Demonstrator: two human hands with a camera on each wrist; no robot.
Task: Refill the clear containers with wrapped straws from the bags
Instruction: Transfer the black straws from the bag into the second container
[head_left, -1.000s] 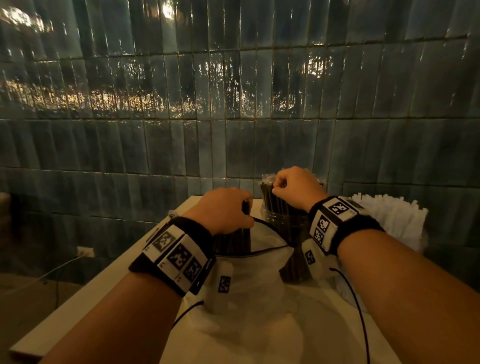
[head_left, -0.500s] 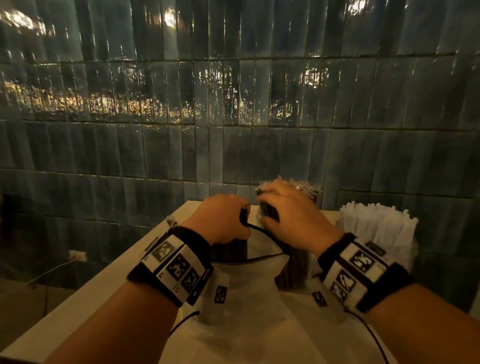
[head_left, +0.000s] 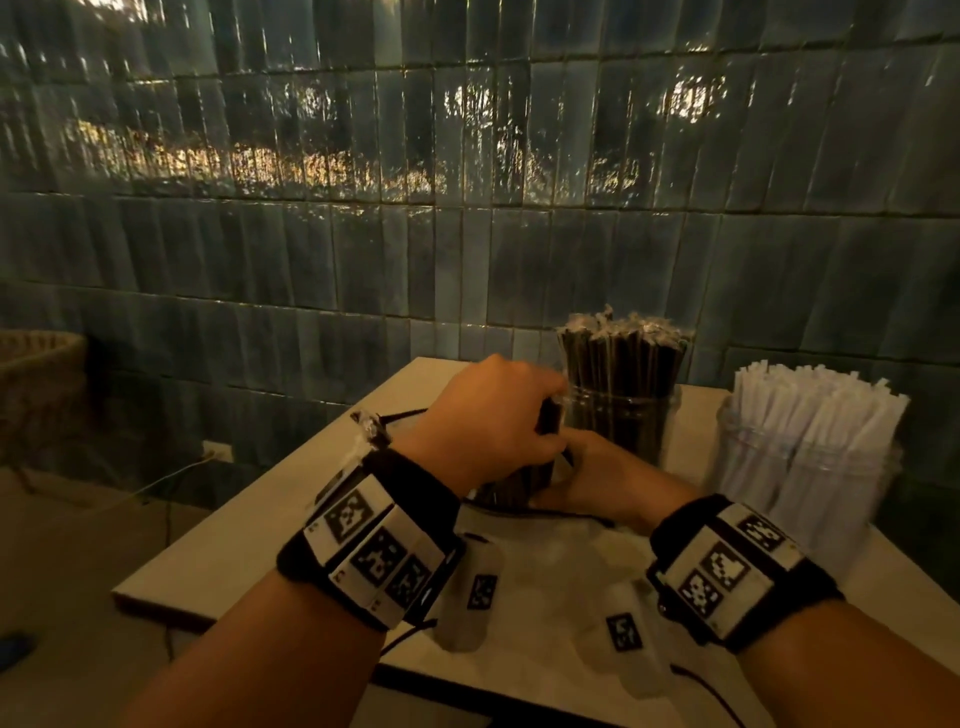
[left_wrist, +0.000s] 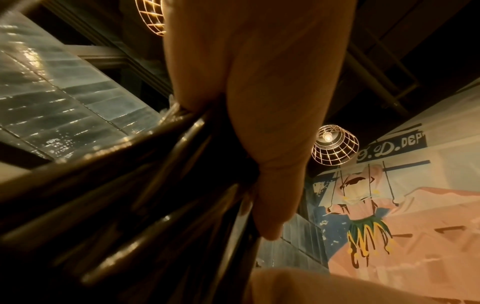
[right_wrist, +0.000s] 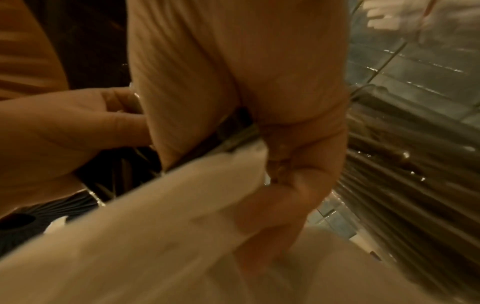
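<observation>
My left hand (head_left: 493, 415) grips a bundle of dark wrapped straws (head_left: 524, 475) that sticks out of the mouth of a translucent plastic bag (head_left: 545, 566). In the left wrist view its fingers (left_wrist: 270, 185) curl round that bundle (left_wrist: 130, 195). My right hand (head_left: 608, 478) sits lower, just right of the bundle, and pinches the bag's white edge (right_wrist: 155, 236) between thumb and fingers (right_wrist: 280, 185). Right behind both hands stands a clear container (head_left: 618, 431) packed with upright dark wrapped straws (head_left: 618, 358).
A second clear container (head_left: 800, 467) full of white paper-wrapped straws stands at the right. The pale table (head_left: 234, 530) ends close on the left, and a glossy tiled wall (head_left: 467, 260) rises behind it. A woven basket (head_left: 36, 364) sits far left.
My right hand has come off the top of the dark straws in the container and dropped to the bag's mouth. The left hand has kept hold of its bundle.
</observation>
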